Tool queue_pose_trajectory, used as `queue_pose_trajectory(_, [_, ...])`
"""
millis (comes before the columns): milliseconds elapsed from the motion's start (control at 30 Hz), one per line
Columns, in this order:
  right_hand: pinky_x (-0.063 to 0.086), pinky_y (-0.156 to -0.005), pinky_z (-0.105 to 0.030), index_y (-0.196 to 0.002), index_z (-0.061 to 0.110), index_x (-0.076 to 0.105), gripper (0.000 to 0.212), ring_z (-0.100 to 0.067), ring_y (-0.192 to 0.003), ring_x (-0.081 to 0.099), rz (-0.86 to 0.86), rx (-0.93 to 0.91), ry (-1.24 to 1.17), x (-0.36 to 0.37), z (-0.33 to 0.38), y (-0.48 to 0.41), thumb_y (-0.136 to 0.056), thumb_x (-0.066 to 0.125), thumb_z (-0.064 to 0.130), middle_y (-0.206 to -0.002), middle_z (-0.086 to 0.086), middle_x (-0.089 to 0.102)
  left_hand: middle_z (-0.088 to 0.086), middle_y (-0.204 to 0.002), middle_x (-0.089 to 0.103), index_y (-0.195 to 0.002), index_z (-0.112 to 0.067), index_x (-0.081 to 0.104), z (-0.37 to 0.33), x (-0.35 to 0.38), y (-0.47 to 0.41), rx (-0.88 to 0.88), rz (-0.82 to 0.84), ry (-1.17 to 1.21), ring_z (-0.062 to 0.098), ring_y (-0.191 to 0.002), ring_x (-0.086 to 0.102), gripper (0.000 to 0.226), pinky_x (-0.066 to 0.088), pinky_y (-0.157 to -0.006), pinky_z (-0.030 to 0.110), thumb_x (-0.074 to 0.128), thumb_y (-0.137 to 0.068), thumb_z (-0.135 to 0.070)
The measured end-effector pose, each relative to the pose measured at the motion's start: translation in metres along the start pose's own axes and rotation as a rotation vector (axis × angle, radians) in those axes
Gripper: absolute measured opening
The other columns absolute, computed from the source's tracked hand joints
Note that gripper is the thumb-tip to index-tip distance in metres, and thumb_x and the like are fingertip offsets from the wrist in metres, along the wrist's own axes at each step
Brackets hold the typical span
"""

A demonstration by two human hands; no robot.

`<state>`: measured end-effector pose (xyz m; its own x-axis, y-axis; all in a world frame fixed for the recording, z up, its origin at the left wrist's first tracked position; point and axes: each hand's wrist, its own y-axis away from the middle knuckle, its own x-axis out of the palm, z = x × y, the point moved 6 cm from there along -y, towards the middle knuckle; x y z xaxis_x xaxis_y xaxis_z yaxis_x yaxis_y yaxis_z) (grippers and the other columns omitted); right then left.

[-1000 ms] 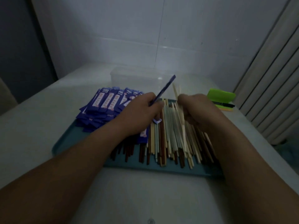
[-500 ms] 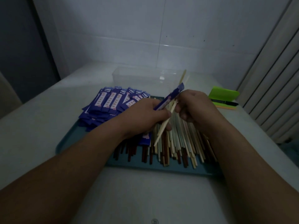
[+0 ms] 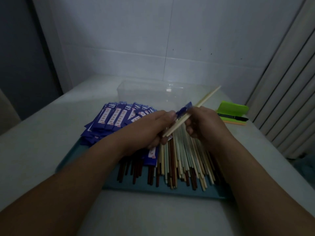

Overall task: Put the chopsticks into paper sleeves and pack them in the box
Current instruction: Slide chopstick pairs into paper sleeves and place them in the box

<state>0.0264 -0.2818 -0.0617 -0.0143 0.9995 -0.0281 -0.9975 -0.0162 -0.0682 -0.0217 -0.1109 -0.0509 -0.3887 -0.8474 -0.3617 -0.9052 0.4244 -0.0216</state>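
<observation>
My left hand (image 3: 150,128) grips a blue paper sleeve (image 3: 183,110) whose upper end sticks out past my fingers; its lower end shows below the hand. My right hand (image 3: 206,123) holds a pale pair of chopsticks (image 3: 207,97) slanting up to the right, beside the sleeve's upper end. Whether the tips are inside the sleeve I cannot tell. Loose chopsticks (image 3: 180,160), pale and dark brown, lie in a heap on the teal tray (image 3: 153,189). A fan of blue sleeves (image 3: 117,116) lies on the tray's left. The clear plastic box (image 3: 150,91) stands behind the tray.
A green pad with a black pen (image 3: 233,112) lies to the right of the box. The white table (image 3: 34,142) extends left of the tray. A tiled wall is behind and a ribbed panel (image 3: 289,82) stands at the right.
My right hand lifted a pale pair out of the heap and brought it up against the sleeve held in my left hand. Both hands rose slightly above the tray.
</observation>
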Motion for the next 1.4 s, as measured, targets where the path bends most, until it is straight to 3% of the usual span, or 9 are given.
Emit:
queue_pose_trajectory(67, [0.033,-0.044,-0.025,-0.086,0.011,0.06,0.021,-0.019,-0.045,0.047,-0.067,-0.029,-0.033,-0.009,0.001,-0.002,-0.102,0.056,0.025,-0.058,-0.003,0.055,0.002,-0.076,0.063,-0.108,-0.026,0.061,-0.001,-0.004,0.002,0.022,-0.006,-0.12,0.008,-0.057,0.05,0.038,0.043,-0.059,0.023,0.033,-0.109,-0.051])
queue_pose_trajectory(200, [0.031,-0.045,-0.025,-0.081,0.012,0.057,0.024,-0.02,-0.043,0.046,-0.097,-0.079,-0.065,-0.012,0.004,-0.002,-0.102,0.054,0.024,-0.054,-0.004,0.052,-0.004,-0.082,0.068,-0.104,-0.03,0.061,0.003,-0.008,0.001,0.001,0.007,-0.27,0.013,-0.067,0.062,0.022,0.053,-0.069,0.038,0.044,-0.107,-0.044])
queue_pose_trajectory(267, [0.031,-0.045,-0.025,-0.08,0.012,0.057,0.025,-0.022,-0.042,0.046,-0.077,-0.13,-0.05,-0.007,0.007,-0.002,-0.103,0.053,0.024,-0.053,-0.005,0.052,-0.011,-0.091,0.071,-0.108,-0.033,0.059,0.002,-0.01,0.001,0.005,0.003,-0.316,0.011,-0.079,0.068,0.014,0.056,-0.076,0.036,0.051,-0.105,-0.044])
queue_pose_trajectory(467, [0.041,-0.044,-0.027,-0.089,0.01,0.058,0.024,-0.024,-0.051,0.057,-0.052,-0.15,-0.07,-0.004,0.009,0.0,-0.107,0.051,0.025,-0.062,-0.007,0.06,-0.014,-0.11,0.067,-0.127,-0.046,0.049,-0.012,-0.019,0.004,0.179,-0.197,-0.549,-0.002,-0.086,0.064,0.026,0.052,-0.073,0.028,0.05,-0.101,-0.052])
queue_pose_trajectory(567, [0.044,-0.044,-0.027,-0.089,0.01,0.057,0.024,-0.021,-0.05,0.06,-0.124,-0.148,-0.087,-0.01,0.009,-0.001,-0.107,0.05,0.024,-0.059,-0.005,0.061,-0.014,-0.11,0.064,-0.123,-0.039,0.05,-0.007,-0.025,0.001,0.194,-0.272,-0.634,0.003,-0.086,0.062,0.024,0.048,-0.071,0.029,0.053,-0.102,-0.05])
queue_pose_trajectory(700, [0.043,-0.044,-0.026,-0.087,0.013,0.056,0.023,-0.018,-0.05,0.059,-0.263,-0.198,-0.191,-0.028,0.014,-0.002,-0.107,0.051,0.025,-0.06,-0.001,0.057,-0.007,-0.117,0.063,-0.126,-0.032,0.048,0.002,-0.025,-0.003,0.193,-0.263,-0.712,0.011,-0.101,0.06,0.026,0.052,-0.083,0.037,0.054,-0.104,-0.044])
queue_pose_trajectory(967, [0.042,-0.047,-0.026,-0.087,0.013,0.056,0.024,-0.019,-0.053,0.057,-0.322,-0.256,-0.305,-0.037,0.021,-0.001,-0.108,0.05,0.024,-0.061,-0.002,0.056,-0.004,-0.121,0.064,-0.129,-0.033,0.045,0.005,-0.025,-0.005,0.178,-0.237,-0.722,0.014,-0.103,0.062,0.026,0.053,-0.087,0.043,0.051,-0.105,-0.043])
queue_pose_trajectory(1267, [0.049,-0.052,-0.029,-0.092,0.015,0.061,0.022,-0.017,-0.06,0.061,-0.294,-0.266,-0.16,-0.03,0.017,0.001,-0.106,0.055,0.03,-0.065,0.0,0.061,-0.011,-0.119,0.063,-0.127,-0.035,0.047,0.003,-0.022,-0.004,0.206,-0.212,-0.637,0.003,-0.101,0.06,0.025,0.055,-0.087,0.038,0.053,-0.104,-0.043])
queue_pose_trajectory(1400, [0.049,-0.056,-0.029,-0.095,0.013,0.067,0.021,-0.017,-0.063,0.065,-0.178,-0.231,-0.08,-0.014,0.014,0.003,-0.101,0.063,0.033,-0.075,-0.002,0.07,-0.012,-0.116,0.064,-0.128,-0.034,0.049,0.003,-0.02,-0.005,0.211,-0.233,-0.587,0.001,-0.1,0.06,0.025,0.054,-0.086,0.037,0.054,-0.104,-0.041])
